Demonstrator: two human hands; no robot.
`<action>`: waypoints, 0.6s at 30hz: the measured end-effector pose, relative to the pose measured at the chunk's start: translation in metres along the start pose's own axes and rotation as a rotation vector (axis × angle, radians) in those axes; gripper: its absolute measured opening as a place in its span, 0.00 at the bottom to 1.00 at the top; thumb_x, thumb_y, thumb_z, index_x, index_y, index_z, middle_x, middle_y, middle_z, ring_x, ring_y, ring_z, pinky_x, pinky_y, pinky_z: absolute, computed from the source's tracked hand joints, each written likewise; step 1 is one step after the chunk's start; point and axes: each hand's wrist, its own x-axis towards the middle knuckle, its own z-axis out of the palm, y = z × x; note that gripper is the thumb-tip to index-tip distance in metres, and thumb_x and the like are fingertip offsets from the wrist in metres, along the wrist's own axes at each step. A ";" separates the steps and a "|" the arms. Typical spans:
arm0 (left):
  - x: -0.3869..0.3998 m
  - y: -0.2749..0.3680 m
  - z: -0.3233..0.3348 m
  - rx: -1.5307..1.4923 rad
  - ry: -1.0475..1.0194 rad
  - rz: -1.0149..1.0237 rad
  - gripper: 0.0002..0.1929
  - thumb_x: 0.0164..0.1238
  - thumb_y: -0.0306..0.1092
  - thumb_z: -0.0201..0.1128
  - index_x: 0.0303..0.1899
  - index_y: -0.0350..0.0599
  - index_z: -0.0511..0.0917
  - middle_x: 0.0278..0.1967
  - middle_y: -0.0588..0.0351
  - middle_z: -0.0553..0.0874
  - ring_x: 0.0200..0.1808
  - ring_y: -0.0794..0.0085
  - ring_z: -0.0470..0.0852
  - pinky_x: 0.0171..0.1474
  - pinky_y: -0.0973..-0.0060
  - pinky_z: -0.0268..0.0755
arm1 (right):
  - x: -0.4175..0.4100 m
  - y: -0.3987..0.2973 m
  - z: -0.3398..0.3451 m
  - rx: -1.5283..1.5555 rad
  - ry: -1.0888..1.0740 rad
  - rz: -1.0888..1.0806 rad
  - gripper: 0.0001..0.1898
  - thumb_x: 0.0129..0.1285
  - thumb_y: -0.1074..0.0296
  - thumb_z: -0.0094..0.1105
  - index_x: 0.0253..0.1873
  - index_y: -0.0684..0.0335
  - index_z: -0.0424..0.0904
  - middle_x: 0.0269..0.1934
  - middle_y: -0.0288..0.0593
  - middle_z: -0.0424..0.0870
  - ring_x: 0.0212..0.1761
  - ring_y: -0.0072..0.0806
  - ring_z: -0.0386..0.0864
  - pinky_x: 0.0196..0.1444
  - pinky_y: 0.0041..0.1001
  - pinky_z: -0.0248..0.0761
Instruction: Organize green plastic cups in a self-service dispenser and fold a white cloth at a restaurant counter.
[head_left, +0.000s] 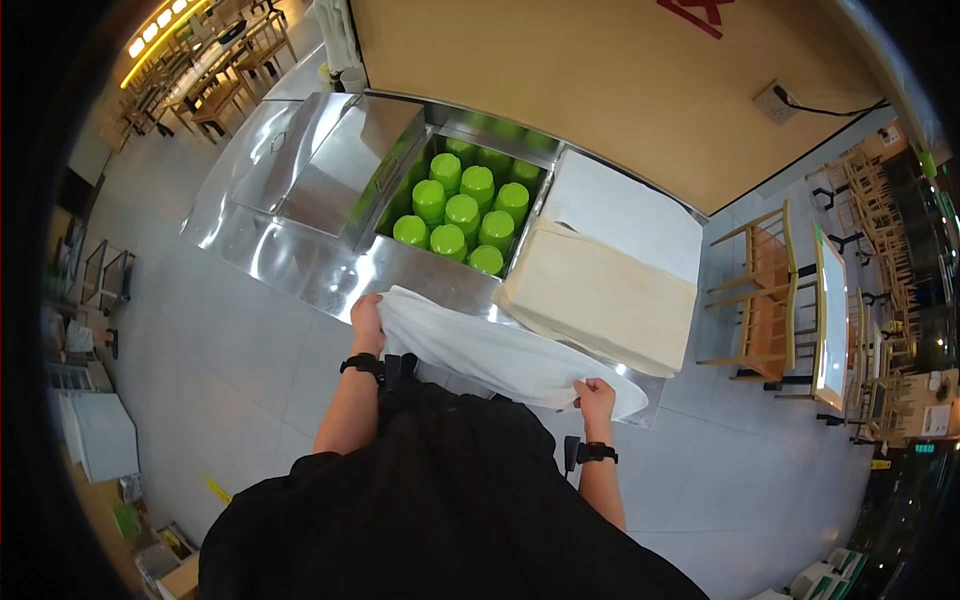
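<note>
A white cloth stretches between my two hands along the front edge of the stainless steel counter. My left hand grips its left end. Near the other end, my right hand pinches the cloth's lower edge. Behind the cloth, several green cups stand in a recessed steel well. A beige cloth lies folded or stacked on the counter to the right of the well. Beyond it lies a white cloth or sheet. Black bands circle both my wrists.
A steel lid or panel covers the counter left of the well. A tan partition rises behind the counter, with a wall socket and plugged-in cable. Wooden chairs and a table stand to the right. A person is partly visible far left.
</note>
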 end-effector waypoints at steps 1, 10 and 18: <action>0.011 0.013 -0.006 -0.018 0.025 -0.015 0.11 0.62 0.31 0.63 0.43 0.38 0.80 0.38 0.50 0.84 0.40 0.62 0.83 0.47 0.64 0.76 | -0.002 -0.012 0.013 0.015 -0.017 0.012 0.12 0.59 0.70 0.75 0.41 0.72 0.83 0.27 0.42 0.84 0.21 0.25 0.80 0.22 0.26 0.75; 0.070 0.108 -0.048 -0.284 -0.018 -0.072 0.11 0.66 0.34 0.60 0.43 0.36 0.81 0.39 0.50 0.87 0.41 0.60 0.86 0.50 0.63 0.80 | -0.036 -0.094 0.132 0.039 -0.256 0.054 0.11 0.61 0.71 0.74 0.42 0.70 0.81 0.28 0.37 0.82 0.22 0.23 0.79 0.24 0.24 0.75; 0.148 0.144 -0.138 -0.234 0.009 -0.114 0.15 0.63 0.37 0.61 0.46 0.35 0.82 0.42 0.48 0.88 0.44 0.58 0.87 0.52 0.59 0.79 | -0.030 -0.161 0.229 -0.064 -0.521 -0.027 0.10 0.64 0.71 0.73 0.44 0.69 0.82 0.31 0.36 0.84 0.28 0.20 0.80 0.28 0.23 0.76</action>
